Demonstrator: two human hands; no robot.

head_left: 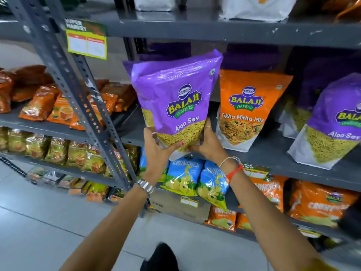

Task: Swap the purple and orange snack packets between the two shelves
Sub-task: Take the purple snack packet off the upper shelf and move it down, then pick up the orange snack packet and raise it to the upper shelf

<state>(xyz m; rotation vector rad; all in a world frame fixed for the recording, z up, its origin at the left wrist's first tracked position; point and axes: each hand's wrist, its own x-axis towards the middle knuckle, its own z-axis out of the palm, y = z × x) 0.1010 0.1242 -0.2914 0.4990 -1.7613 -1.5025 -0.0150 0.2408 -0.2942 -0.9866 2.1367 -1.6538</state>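
Observation:
A purple Aloo Sev packet (172,94) is upright at the left end of the middle shelf (273,159), raised slightly above its front edge. My left hand (156,147) grips its bottom left corner and my right hand (207,141) grips its bottom right. Right beside it an orange Tikha Mitha Mix packet (252,108) stands on the same shelf. Another purple Aloo Sev packet (336,124) stands further right, with more purple packets in shadow behind. At the top right edge, part of an orange packet (349,8) shows on the upper shelf.
A grey perforated upright (78,90) runs diagonally on the left, carrying a yellow price tag (87,45). Blue Crunchex bags (187,177) and orange bags (316,202) fill the shelf below. The left rack holds orange and yellow packets. White bags sit on the top shelf. Grey tiled floor below.

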